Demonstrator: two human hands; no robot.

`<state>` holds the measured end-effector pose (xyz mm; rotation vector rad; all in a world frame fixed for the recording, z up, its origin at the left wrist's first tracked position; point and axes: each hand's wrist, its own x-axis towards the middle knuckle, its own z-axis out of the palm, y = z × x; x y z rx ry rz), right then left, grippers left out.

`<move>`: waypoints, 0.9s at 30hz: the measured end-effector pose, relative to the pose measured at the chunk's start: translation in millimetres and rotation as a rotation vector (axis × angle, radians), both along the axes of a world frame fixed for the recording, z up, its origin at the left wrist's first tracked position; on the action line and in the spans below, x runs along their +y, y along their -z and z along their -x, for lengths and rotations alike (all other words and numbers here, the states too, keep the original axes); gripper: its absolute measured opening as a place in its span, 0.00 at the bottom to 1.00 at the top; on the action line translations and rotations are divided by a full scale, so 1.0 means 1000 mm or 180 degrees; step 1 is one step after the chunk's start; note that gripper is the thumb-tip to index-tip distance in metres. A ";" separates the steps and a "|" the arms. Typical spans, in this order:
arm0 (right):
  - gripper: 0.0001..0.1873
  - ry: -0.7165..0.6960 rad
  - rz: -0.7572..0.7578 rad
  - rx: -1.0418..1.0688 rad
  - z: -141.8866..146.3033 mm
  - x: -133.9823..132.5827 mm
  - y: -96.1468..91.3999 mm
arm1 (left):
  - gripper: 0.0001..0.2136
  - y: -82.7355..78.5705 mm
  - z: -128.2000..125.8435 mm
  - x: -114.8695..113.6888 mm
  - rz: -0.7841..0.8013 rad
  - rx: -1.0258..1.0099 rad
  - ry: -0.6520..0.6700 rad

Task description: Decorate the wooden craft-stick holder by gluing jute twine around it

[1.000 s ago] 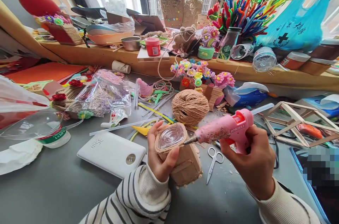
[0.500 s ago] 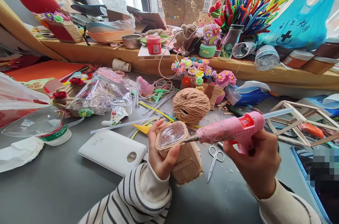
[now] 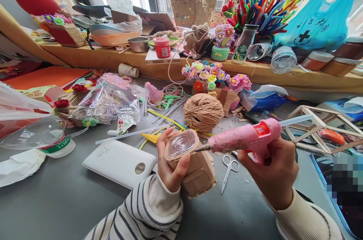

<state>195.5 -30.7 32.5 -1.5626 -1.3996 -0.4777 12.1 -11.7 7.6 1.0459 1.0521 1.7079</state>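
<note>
My left hand is closed around a small cardboard box with a round clear plastic piece set in its upper end. Twine rims that end. In my right hand is a pink glue gun, gripped by its handle, a clear glue stick poking out of its back. The gun's metal nozzle points left and meets the twine rim near my left thumb. Just behind the box sits a ball of jute twine. Small scissors lie on the table between my hands.
A white power bank lies left of the box. Crinkled plastic bags and craft flowers fill the back of the table. At right are a wooden stick frame and a phone. Jars and pipe cleaners crowd the sill.
The whole view has shifted slightly. The nozzle stays at the box's twine rim, and both hands keep their hold.
</note>
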 end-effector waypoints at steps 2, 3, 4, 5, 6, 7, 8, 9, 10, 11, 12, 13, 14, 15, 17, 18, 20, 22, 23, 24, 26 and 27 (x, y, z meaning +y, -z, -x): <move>0.13 -0.0042 0.0012 0.0011 -0.001 0.000 0.000 | 0.34 0.000 0.000 0.000 -0.0005 -0.0016 0.0010; 0.13 -0.0044 0.0035 0.0029 -0.001 0.000 0.001 | 0.34 0.000 0.000 0.000 -0.0013 -0.0017 0.0014; 0.13 -0.0041 0.0057 0.0048 -0.002 -0.001 0.001 | 0.34 0.000 0.000 0.000 -0.0025 -0.0011 0.0021; 0.13 -0.0027 0.0074 0.0069 -0.002 -0.001 0.002 | 0.34 -0.001 0.000 0.000 -0.0040 -0.0002 0.0033; 0.14 -0.0008 0.0099 0.0088 -0.002 -0.001 0.002 | 0.33 -0.001 0.000 0.000 -0.0054 0.0006 0.0048; 0.14 0.0009 0.0112 0.0106 -0.002 -0.001 0.002 | 0.33 -0.001 0.000 0.000 -0.0067 0.0008 0.0066; 0.14 0.0015 0.0108 0.0120 -0.002 -0.001 0.002 | 0.33 -0.001 -0.001 0.000 -0.0075 -0.0005 0.0080; 0.13 0.0006 0.0110 0.0131 -0.002 -0.001 0.002 | 0.33 -0.001 -0.001 0.000 -0.0071 -0.0026 0.0085; 0.13 -0.0006 0.0108 0.0139 -0.002 -0.001 0.001 | 0.33 -0.001 -0.001 0.000 -0.0061 -0.0050 0.0082; 0.13 -0.0028 0.0100 0.0140 -0.001 -0.001 0.001 | 0.33 -0.001 -0.001 0.000 -0.0053 -0.0072 0.0080; 0.13 -0.0056 0.0075 0.0134 -0.001 0.000 0.000 | 0.33 -0.001 -0.001 0.000 -0.0052 -0.0088 0.0085; 0.13 -0.0077 0.0048 0.0129 -0.001 0.001 0.000 | 0.33 -0.001 -0.001 -0.001 -0.0056 -0.0099 0.0093; 0.13 -0.0082 0.0012 0.0128 -0.002 0.002 0.000 | 0.33 -0.002 -0.001 -0.001 -0.0064 -0.0100 0.0101; 0.13 -0.0079 -0.0047 0.0134 -0.002 0.003 0.000 | 0.33 -0.001 -0.001 -0.001 -0.0076 -0.0104 0.0108; 0.13 -0.0051 -0.0169 0.0155 -0.003 0.004 0.002 | 0.32 -0.001 -0.001 -0.001 -0.0097 -0.0132 0.0114; 0.14 -0.0035 -0.0203 0.0182 -0.003 0.005 0.002 | 0.32 -0.001 -0.001 -0.001 -0.0105 -0.0140 0.0107; 0.16 -0.0058 -0.0217 0.0261 -0.004 0.006 0.003 | 0.32 -0.001 -0.001 -0.001 -0.0113 -0.0121 0.0090; 0.17 -0.0115 -0.0174 0.0344 -0.005 0.007 0.003 | 0.32 -0.001 -0.001 -0.001 -0.0101 -0.0104 0.0066; 0.18 -0.0137 -0.0164 0.0372 -0.005 0.007 0.002 | 0.32 -0.002 -0.001 -0.001 -0.0094 -0.0124 0.0061; 0.18 -0.0160 -0.0155 0.0381 -0.005 0.008 0.001 | 0.32 -0.002 -0.001 -0.001 -0.0089 -0.0162 0.0064; 0.18 -0.0195 -0.0155 0.0399 -0.005 0.008 0.000 | 0.31 -0.002 -0.002 -0.001 -0.0087 -0.0246 0.0078; 0.18 -0.0195 -0.0168 0.0419 -0.005 0.008 0.000 | 0.31 -0.002 -0.002 -0.001 -0.0089 -0.0269 0.0082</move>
